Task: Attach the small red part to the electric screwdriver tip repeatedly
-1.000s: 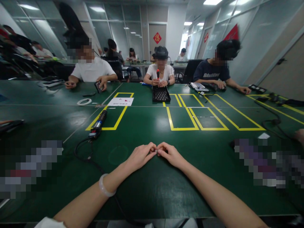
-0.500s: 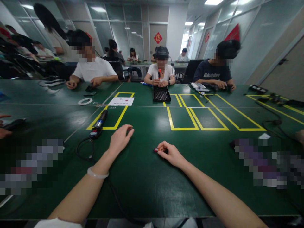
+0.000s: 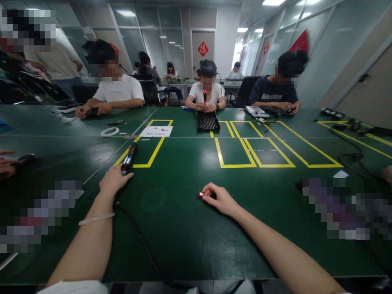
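Note:
My left hand (image 3: 114, 180) is at the near end of a black corded electric screwdriver (image 3: 130, 157) with a silver and blue band, which lies on the green table. The thumb stretches to the right beside the tool's base, and the other fingers are partly hidden around it. From under this hand the black cable (image 3: 139, 234) runs toward the table's front edge. My right hand (image 3: 219, 199) rests on the table, thumb and fingers pinched on a small red-and-white piece (image 3: 200, 195) with some orange. Its exact kind is too small to make out.
Yellow tape rectangles (image 3: 239, 166) mark the table (image 3: 183, 232). A white paper sheet (image 3: 156, 131) lies at the back left, near a white ring-shaped roll (image 3: 109, 132). A black tray (image 3: 208, 122) stands before the person opposite, who holds an orange-and-black screwdriver (image 3: 205, 96). Other people sit around.
My left hand has moved left and toward me, from over bare table onto the near end of the electric screwdriver. My right hand keeps its place with the small piece.

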Motion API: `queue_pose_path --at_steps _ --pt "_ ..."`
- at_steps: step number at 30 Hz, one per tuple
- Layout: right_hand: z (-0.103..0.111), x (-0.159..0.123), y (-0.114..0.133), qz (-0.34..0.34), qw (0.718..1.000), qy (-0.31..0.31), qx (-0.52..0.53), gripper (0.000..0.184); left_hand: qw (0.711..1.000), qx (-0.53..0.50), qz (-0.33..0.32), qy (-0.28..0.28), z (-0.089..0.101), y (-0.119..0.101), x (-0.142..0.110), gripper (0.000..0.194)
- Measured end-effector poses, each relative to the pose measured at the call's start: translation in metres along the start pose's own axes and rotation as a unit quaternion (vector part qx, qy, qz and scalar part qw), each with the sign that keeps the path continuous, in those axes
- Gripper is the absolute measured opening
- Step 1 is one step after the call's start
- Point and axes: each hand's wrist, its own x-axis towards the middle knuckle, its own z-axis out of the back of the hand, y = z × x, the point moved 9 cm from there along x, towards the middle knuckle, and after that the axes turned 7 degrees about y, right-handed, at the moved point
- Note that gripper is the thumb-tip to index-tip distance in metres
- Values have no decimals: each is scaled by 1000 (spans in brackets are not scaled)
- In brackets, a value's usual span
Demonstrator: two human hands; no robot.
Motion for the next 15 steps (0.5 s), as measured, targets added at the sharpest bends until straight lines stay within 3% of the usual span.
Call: queue_pose_path --at_steps 3,8,15 --pt "0 0 0 -1 1000 0 1 12 999 13 28 -21 2 -4 -2 69" --pt "-1 1 1 -6 1000 1 -1 12 999 24 9 -28 2 -30 -14 68" --pt "-3 3 0 -6 1000 3 -6 14 996 47 -73 -27 -7 -99 -44 63"
